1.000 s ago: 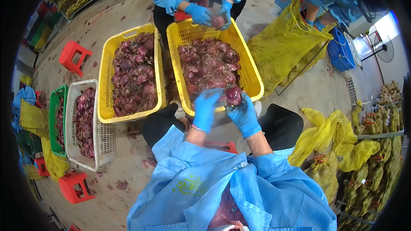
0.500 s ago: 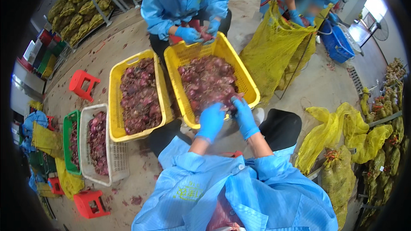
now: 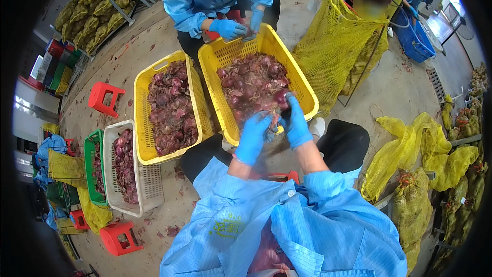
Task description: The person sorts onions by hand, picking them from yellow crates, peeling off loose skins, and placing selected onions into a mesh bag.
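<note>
My right hand (image 3: 297, 127), in a blue glove, is closed around a red onion (image 3: 281, 99) above the near end of a yellow crate (image 3: 303, 88). Just beside it, the bent fingers of my gloved left hand (image 3: 253, 138) pinch pale, stringy dry onion skin (image 3: 272, 118) hanging from the onion's near side. The fingertips of both hands are partly hidden. Many red onions (image 3: 251, 79) with loose dry skins fill the crate below.
Across the crate, a co-worker's gloved hands (image 3: 228, 29) work over its far end. To the left stand another yellow crate (image 3: 139, 118), a white crate (image 3: 151, 180), a green crate (image 3: 96, 195) and red stools (image 3: 105, 98). A yellow mesh sack (image 3: 328, 46) stands at right.
The onion has come up into clearer view in my right hand. My left hand has stayed close by it. The whole view has shifted slightly.
</note>
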{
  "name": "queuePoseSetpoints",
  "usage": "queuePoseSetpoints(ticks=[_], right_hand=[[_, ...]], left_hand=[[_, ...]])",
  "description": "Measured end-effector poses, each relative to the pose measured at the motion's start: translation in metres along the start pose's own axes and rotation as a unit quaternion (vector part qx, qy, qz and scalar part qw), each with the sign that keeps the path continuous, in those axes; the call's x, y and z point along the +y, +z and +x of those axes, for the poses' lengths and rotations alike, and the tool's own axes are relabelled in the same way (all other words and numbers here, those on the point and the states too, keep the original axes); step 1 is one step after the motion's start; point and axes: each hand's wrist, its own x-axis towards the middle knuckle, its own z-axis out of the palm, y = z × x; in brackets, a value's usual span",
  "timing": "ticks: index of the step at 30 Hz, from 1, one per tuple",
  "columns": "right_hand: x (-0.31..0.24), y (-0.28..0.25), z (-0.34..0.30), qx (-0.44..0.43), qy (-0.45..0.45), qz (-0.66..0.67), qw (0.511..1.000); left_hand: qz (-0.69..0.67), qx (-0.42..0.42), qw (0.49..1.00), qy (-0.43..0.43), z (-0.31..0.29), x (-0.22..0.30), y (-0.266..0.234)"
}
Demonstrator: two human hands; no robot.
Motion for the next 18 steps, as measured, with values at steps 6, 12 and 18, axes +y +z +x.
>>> queuePoseSetpoints(ticks=[6,12,18], right_hand=[[-0.032,-0.009,0.000,-0.078,-0.073,-0.140,0.984],[-0.042,-0.025,0.002,-0.118,-0.034,-0.114,0.986],[-0.103,-0.028,0.041,-0.096,-0.040,-0.160,0.982]], left_hand=[[0.392,0.005,0.901,0.184,0.034,-0.026,-0.040],[0.672,0.032,0.739,0.035,0.065,-0.097,-0.099],[0.655,0.157,0.736,0.063,0.075,-0.147,-0.127]])
